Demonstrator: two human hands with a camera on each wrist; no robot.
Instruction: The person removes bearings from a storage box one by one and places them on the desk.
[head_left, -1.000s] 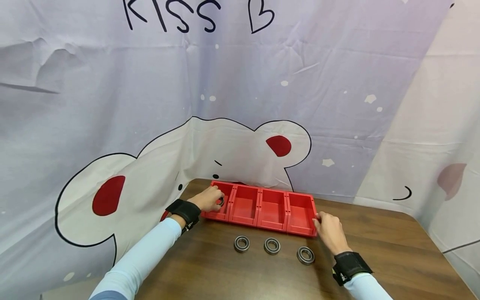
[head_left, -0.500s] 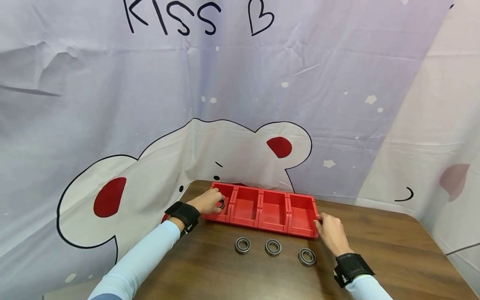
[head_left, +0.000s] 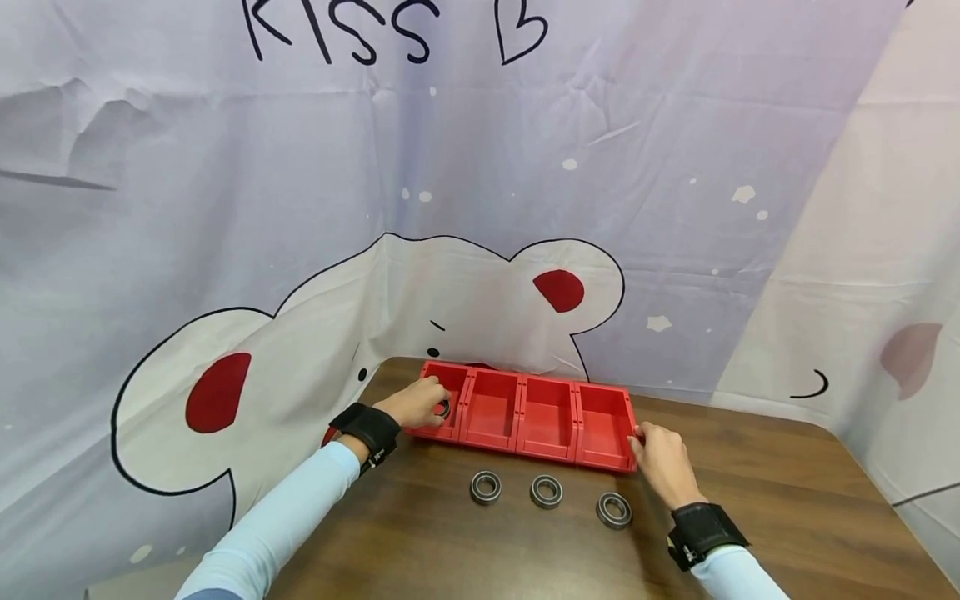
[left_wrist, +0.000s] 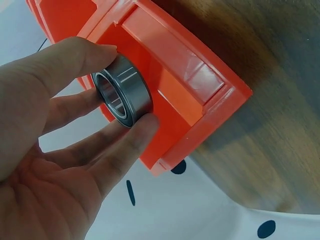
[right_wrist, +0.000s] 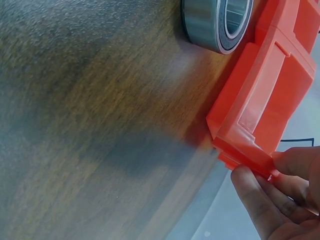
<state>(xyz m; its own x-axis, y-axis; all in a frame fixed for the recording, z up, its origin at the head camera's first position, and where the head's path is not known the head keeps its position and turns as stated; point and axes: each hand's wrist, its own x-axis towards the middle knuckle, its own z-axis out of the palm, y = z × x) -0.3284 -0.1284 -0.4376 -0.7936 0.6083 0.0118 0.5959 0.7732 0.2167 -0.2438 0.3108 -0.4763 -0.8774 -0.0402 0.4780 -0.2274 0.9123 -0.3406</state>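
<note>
A red bin tray (head_left: 519,414) with a row of compartments stands at the back of the table. Over its leftmost compartment, my left hand (head_left: 414,403) pinches a steel ball bearing (left_wrist: 122,90) between thumb and fingers; the left wrist view shows the ring tilted at the compartment's mouth. My right hand (head_left: 664,463) grips the tray's right end wall, thumb inside the rim and fingers outside, as the right wrist view shows. In front of the tray lie three more bearings: a left one (head_left: 486,487), a middle one (head_left: 546,492) and a right one (head_left: 614,510), nearest my right hand.
The brown wooden table (head_left: 780,483) extends to the right of the tray and toward me. Close behind the tray hangs a printed cloth (head_left: 480,167) with a white bear drawing, which also runs along the table's left and right sides.
Both hands keep their places, the left with the bearing at the leftmost compartment, the right on the tray's end. Only the head view shifts slightly.
</note>
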